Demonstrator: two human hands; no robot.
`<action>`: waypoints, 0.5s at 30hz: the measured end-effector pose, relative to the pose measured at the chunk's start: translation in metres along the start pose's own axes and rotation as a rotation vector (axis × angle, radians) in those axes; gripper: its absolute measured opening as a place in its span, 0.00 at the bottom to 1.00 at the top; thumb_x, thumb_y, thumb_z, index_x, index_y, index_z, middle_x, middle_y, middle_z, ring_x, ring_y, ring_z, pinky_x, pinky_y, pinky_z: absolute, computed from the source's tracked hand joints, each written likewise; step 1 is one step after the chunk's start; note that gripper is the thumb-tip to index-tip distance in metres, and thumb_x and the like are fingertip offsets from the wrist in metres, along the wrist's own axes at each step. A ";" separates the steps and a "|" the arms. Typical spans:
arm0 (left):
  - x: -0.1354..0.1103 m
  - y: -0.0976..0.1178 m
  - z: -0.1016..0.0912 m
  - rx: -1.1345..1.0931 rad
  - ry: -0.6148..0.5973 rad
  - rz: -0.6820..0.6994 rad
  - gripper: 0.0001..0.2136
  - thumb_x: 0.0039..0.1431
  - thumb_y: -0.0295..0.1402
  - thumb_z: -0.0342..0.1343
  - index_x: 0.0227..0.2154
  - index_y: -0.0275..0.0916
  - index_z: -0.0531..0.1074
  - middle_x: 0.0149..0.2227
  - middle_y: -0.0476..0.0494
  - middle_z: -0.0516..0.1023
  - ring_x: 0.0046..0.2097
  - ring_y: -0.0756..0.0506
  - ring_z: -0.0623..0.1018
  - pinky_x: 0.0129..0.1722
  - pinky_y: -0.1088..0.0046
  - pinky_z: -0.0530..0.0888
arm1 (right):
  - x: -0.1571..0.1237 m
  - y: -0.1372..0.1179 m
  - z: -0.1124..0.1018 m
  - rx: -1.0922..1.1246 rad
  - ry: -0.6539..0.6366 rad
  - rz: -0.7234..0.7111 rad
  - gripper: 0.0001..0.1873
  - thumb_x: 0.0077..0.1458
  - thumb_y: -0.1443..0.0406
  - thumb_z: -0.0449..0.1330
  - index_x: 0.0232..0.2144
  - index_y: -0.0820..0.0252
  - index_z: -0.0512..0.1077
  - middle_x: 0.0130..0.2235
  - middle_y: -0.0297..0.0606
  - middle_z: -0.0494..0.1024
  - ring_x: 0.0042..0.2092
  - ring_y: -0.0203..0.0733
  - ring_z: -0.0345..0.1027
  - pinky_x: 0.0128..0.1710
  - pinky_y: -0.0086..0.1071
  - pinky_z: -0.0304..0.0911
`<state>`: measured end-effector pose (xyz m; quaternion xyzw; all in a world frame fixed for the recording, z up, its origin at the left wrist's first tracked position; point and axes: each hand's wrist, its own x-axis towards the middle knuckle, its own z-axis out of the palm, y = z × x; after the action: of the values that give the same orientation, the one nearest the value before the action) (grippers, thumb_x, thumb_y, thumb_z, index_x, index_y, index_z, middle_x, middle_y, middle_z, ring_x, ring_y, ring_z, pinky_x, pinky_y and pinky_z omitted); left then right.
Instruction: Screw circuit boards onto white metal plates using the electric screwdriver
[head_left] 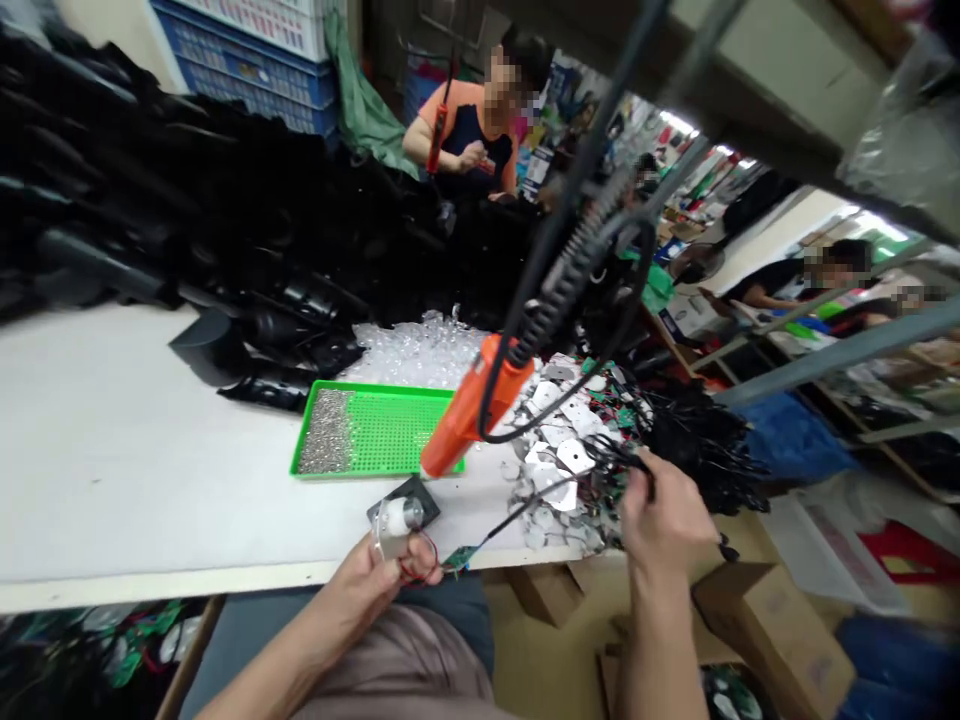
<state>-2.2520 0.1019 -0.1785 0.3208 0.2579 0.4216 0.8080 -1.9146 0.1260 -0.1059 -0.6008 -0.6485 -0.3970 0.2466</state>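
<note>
Your left hand has its fingers curled closed around a small translucent bulb-shaped part, with a thin red wire looping beside them. That part sits just over a black square plate near the front edge of the white table. A small green circuit board lies just past your left fingers, and a black cable runs from it up toward your right hand, whose thumb and fingertips pinch shut on thin black wires. No lettering on these parts is readable at this size.

Beside your right hand lies a heap of silvery metal plates tangled with wiring, and a mass of black wires spreads past it. A green perforated tray holds a bank of small silver pieces, too small to identify, at its left end. An orange hand tool hangs on a coiled black cord over the tray's right corner. Behind it are piled clear plastic pieces and black moulded plastic parts.
</note>
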 end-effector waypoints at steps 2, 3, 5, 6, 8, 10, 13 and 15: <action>-0.021 0.003 -0.013 -0.010 0.093 0.012 0.24 0.46 0.54 0.65 0.33 0.36 0.76 0.33 0.42 0.74 0.33 0.47 0.74 0.42 0.66 0.73 | 0.001 -0.017 -0.022 0.225 -0.054 -0.060 0.14 0.56 0.73 0.58 0.46 0.61 0.71 0.37 0.41 0.81 0.37 0.39 0.76 0.39 0.29 0.66; -0.034 0.007 -0.021 -0.020 0.175 0.028 0.25 0.45 0.55 0.65 0.33 0.36 0.76 0.32 0.43 0.74 0.32 0.48 0.74 0.42 0.66 0.73 | 0.000 -0.030 -0.031 0.365 -0.107 -0.108 0.14 0.55 0.73 0.58 0.45 0.60 0.71 0.36 0.39 0.81 0.36 0.39 0.76 0.40 0.28 0.67; -0.066 0.022 -0.038 -0.061 0.386 0.097 0.24 0.44 0.54 0.66 0.32 0.36 0.75 0.28 0.48 0.73 0.28 0.52 0.72 0.43 0.68 0.75 | 0.000 -0.066 -0.043 0.717 -0.221 -0.222 0.14 0.56 0.73 0.57 0.45 0.58 0.71 0.35 0.39 0.81 0.37 0.39 0.77 0.41 0.28 0.69; -0.086 0.032 -0.046 -0.086 0.497 0.160 0.23 0.44 0.52 0.67 0.31 0.36 0.75 0.25 0.52 0.70 0.25 0.55 0.69 0.44 0.69 0.75 | -0.001 -0.088 -0.046 0.914 -0.272 -0.277 0.14 0.56 0.72 0.56 0.45 0.58 0.71 0.36 0.39 0.82 0.39 0.39 0.77 0.42 0.29 0.69; -0.131 0.057 -0.063 -0.115 0.699 0.329 0.20 0.45 0.48 0.69 0.27 0.37 0.70 0.21 0.59 0.64 0.19 0.60 0.60 0.41 0.73 0.77 | -0.002 -0.143 -0.049 1.285 -0.355 -0.346 0.16 0.56 0.73 0.55 0.46 0.56 0.70 0.39 0.39 0.82 0.42 0.40 0.76 0.45 0.30 0.70; -0.184 0.083 -0.075 -0.080 0.894 0.517 0.21 0.44 0.44 0.71 0.23 0.36 0.64 0.21 0.62 0.61 0.16 0.63 0.52 0.35 0.77 0.77 | -0.007 -0.208 -0.050 1.558 -0.507 -0.317 0.20 0.56 0.73 0.55 0.49 0.52 0.68 0.42 0.37 0.81 0.44 0.40 0.76 0.45 0.32 0.70; -0.263 0.116 -0.078 0.090 1.169 0.740 0.20 0.47 0.41 0.69 0.24 0.37 0.62 0.21 0.63 0.61 0.15 0.62 0.51 0.23 0.83 0.72 | -0.028 -0.311 -0.051 1.800 -1.005 -0.139 0.22 0.59 0.70 0.53 0.55 0.52 0.66 0.44 0.37 0.80 0.43 0.40 0.76 0.44 0.33 0.71; -0.305 0.132 -0.070 0.258 1.304 0.831 0.17 0.52 0.41 0.66 0.26 0.37 0.63 0.19 0.62 0.60 0.14 0.61 0.52 0.18 0.85 0.66 | -0.050 -0.377 -0.055 1.873 -1.335 -0.069 0.15 0.57 0.67 0.54 0.46 0.56 0.72 0.44 0.40 0.80 0.47 0.45 0.74 0.49 0.39 0.68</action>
<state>-2.5241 -0.0772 -0.0828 0.1700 0.5862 0.7593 0.2255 -2.2828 0.0664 -0.1974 -0.2543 -0.7067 0.6315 0.1926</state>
